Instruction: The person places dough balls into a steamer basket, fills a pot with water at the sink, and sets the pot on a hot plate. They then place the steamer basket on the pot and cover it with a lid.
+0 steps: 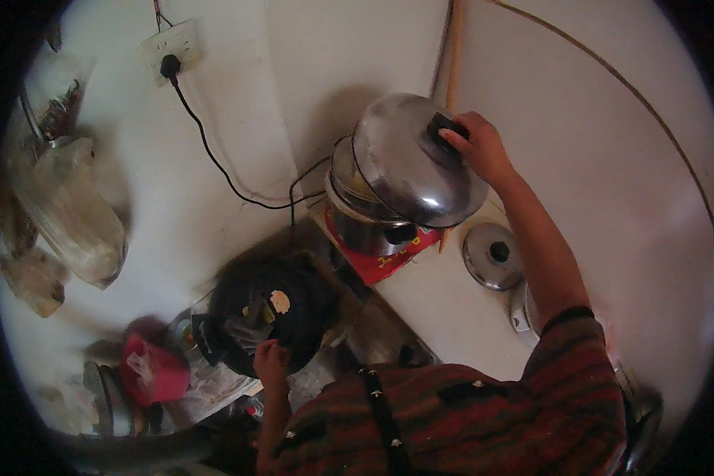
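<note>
My right hand (481,146) grips the black knob (443,132) of a large domed metal lid (407,166). The lid is tilted above a metal pot (366,232) and covers part of its opening. Beneath the pot lies a red sheet (376,269) with yellow writing. My left hand (271,362) is at the near edge of a round black pan-like vessel (309,309), fingers curled. Just beyond its fingertips is a dark grey item (251,330), perhaps a cloth; whether I hold it is unclear. A pale round piece (280,301) shows on the black vessel.
A smaller metal lid (492,257) lies on the pale counter (428,309), right of the pot. A black cable (214,156) runs from the wall socket (168,52) towards the pot. Plastic bags (77,208) hang at left, above a red container (154,372).
</note>
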`<action>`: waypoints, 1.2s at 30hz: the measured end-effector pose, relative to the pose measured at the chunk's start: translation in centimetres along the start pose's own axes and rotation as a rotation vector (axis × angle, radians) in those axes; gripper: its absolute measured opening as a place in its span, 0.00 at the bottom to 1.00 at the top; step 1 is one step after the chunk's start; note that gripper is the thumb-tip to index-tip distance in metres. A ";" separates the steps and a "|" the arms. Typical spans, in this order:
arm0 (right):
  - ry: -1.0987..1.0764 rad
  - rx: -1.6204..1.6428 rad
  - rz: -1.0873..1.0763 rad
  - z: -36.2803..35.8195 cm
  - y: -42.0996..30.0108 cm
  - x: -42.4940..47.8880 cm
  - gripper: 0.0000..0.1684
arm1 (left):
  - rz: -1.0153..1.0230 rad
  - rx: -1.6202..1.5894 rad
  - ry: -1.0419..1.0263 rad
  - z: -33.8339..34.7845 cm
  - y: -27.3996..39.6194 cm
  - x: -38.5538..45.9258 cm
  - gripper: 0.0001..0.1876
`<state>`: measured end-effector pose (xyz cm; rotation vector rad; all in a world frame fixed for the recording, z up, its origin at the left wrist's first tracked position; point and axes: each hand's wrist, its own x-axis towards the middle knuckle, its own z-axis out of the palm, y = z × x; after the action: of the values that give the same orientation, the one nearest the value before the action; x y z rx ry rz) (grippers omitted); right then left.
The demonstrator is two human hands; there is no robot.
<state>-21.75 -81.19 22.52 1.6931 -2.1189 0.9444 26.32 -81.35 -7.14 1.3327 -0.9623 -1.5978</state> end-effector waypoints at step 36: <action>0.177 -0.601 0.984 -29.3 17.3 -37.7 0.19 | 0.596 0.604 -1.298 48.9 0.2 -1.8 0.10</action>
<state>-32.87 -31.88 17.23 0.2322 -2.7097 0.4941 -21.84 -77.34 0.83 0.0462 -2.4587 -1.6253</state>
